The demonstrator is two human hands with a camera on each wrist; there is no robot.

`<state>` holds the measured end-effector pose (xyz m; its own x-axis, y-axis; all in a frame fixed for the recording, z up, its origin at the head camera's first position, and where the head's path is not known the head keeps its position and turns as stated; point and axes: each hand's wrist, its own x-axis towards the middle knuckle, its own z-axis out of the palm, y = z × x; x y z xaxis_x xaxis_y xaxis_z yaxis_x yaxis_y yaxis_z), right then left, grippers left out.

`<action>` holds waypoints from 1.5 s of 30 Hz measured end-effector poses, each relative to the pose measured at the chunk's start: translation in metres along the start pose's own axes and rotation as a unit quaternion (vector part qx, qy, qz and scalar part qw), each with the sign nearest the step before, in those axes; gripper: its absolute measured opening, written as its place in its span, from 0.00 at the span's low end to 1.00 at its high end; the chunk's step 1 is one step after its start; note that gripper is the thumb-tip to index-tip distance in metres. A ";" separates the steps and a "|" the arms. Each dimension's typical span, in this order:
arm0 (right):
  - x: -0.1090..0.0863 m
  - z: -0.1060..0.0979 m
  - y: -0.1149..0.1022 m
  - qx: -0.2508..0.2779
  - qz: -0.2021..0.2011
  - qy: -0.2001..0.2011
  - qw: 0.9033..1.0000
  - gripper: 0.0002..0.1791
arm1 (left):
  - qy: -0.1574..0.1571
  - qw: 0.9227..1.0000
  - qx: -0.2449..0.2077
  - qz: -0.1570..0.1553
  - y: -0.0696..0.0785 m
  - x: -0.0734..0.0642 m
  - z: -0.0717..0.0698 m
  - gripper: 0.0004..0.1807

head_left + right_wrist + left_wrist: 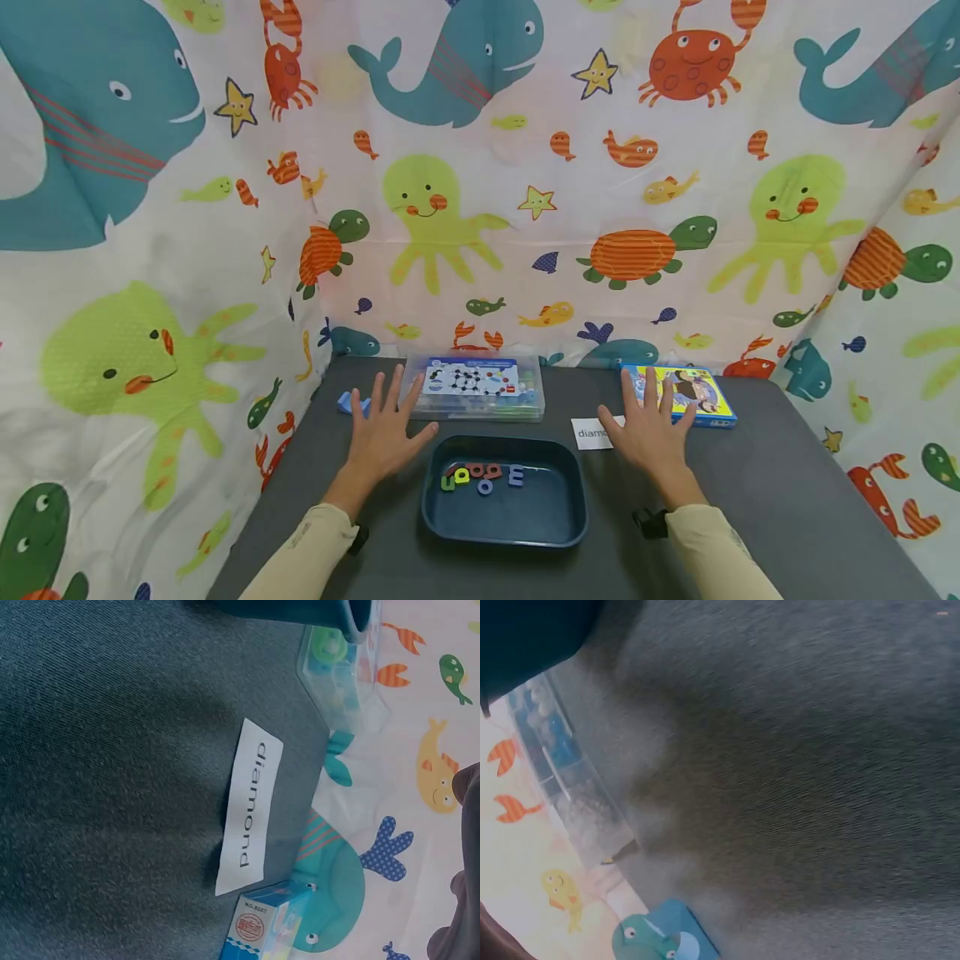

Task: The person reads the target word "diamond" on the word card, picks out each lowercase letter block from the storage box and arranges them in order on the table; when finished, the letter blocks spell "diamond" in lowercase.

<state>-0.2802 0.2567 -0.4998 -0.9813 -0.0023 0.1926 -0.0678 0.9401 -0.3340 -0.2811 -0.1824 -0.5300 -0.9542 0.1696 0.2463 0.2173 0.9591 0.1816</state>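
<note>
My left hand (381, 442) is spread with straight fingers to the left of a dark blue tray (504, 533), holding nothing. On the other side, my right hand (651, 437) is likewise spread and holds nothing; in the head view it partly covers a white paper card (588, 434). The right wrist view shows the whole card (251, 806), printed "diamond". Inside the tray lie several small coloured letters, among them a yellow one (462, 476), a green one (447, 483), a blue ring-shaped one (485, 487) and a purple one (516, 476).
Behind the tray stands a clear plastic case (480, 408) with a molecule picture. A blue and yellow box (708, 398) lies at the back right. By my left fingers is a small blue object (347, 402). A sea-animal curtain (517, 275) encloses the grey table (787, 500).
</note>
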 end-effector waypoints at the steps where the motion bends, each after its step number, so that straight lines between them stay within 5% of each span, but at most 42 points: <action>1: 0.000 0.001 0.001 0.004 0.000 0.000 1.000 0.50 | -0.001 1.000 -0.002 0.002 0.000 -0.002 0.002 0.51; 13: -0.002 0.008 0.002 0.013 0.019 -0.045 0.999 0.52 | 0.016 0.998 -0.022 0.051 0.006 -0.030 0.015 0.50; 21: -0.002 0.009 0.007 0.019 0.009 -0.052 0.998 0.52 | -0.006 0.997 -0.076 0.031 0.008 -0.056 0.015 0.52; 31: -0.004 0.002 0.006 0.022 0.015 -0.050 0.998 0.51 | -0.105 0.968 -0.228 0.016 0.025 -0.073 0.016 0.56; 38: -0.005 -0.003 0.001 0.021 0.016 -0.057 0.998 0.52 | -0.133 0.965 -0.223 0.045 0.039 -0.085 0.028 0.65; 45: -0.009 -0.003 -0.005 0.028 0.012 -0.060 0.998 0.50 | -0.122 0.969 -0.215 0.006 0.046 -0.081 0.038 0.70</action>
<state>-0.2703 0.2537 -0.4969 -0.9971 -0.0232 0.0730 -0.0500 0.9195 -0.3899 -0.2013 -0.1440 -0.5775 -0.9598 0.2795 0.0274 0.2441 0.7821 0.5734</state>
